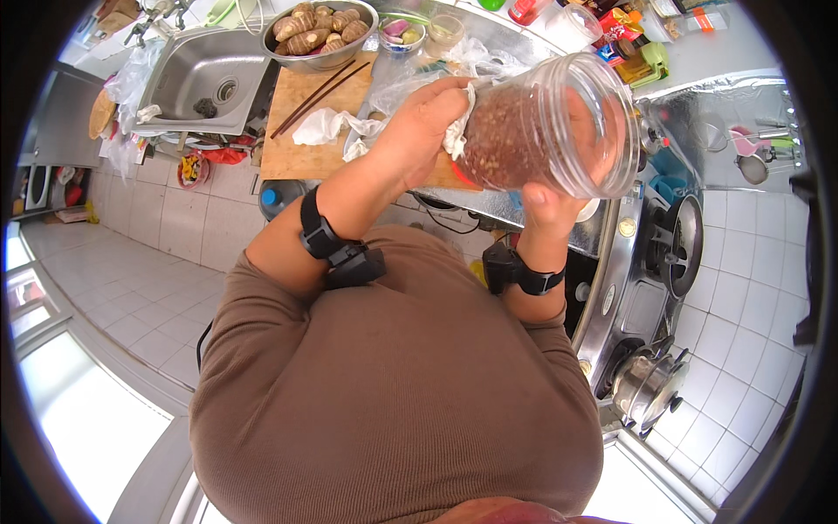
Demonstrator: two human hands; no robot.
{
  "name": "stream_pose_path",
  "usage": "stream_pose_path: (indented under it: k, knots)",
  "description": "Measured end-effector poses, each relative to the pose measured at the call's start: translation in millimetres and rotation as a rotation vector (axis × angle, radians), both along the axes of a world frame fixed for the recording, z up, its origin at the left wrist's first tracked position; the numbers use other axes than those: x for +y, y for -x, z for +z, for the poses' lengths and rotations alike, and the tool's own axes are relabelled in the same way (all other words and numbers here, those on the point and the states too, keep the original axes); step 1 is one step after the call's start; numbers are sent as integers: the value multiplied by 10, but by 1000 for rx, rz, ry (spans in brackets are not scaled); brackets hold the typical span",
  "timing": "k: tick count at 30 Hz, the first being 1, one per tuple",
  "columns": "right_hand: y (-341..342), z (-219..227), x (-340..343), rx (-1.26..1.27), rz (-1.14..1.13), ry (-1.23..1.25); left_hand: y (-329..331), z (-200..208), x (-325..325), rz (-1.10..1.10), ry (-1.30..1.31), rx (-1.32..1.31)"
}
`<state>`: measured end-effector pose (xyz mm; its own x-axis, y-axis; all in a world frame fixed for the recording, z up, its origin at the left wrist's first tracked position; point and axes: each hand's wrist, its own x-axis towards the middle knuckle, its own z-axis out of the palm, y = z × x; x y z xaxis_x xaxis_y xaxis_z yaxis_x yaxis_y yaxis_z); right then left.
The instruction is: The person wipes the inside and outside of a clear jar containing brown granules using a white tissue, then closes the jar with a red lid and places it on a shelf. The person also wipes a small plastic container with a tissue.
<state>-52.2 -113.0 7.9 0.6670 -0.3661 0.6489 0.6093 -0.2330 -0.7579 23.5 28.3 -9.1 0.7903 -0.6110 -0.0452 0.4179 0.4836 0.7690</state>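
Observation:
A large clear jar (515, 131) with reddish-brown chunky contents is held up on its side over the counter, its threaded rim to the right. No lid shows on that rim. My right hand (550, 203) is wrapped round the jar near the rim; its thumb is in front and some fingers show through the clear wall. Crumpled white tissue (457, 131) is pressed against the jar's left end by my closed left hand (429, 122). Below the jar's left end, a bit of a red thing (464, 176) peeks out; its kind is hidden.
Dark chopsticks (319, 100) and crumpled tissue (323, 126) lie on a wooden cutting board (288, 159). Behind stands a metal bowl (323, 61) of taro roots. A sink (209, 83) is at left; seasoning bottles (642, 65), a wok (685, 249) and a pot (646, 386) are at right.

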Motion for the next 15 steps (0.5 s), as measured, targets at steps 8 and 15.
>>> stream_pose_path:
  k: [8, 15]
  knots:
    - [-34, 28, -67, 47, 103, 83, -138, -1, 35, -209, -94, 225]
    - [-167, -44, -34, -112, -101, -110, 191, -33, -210, 73, 91, 10]
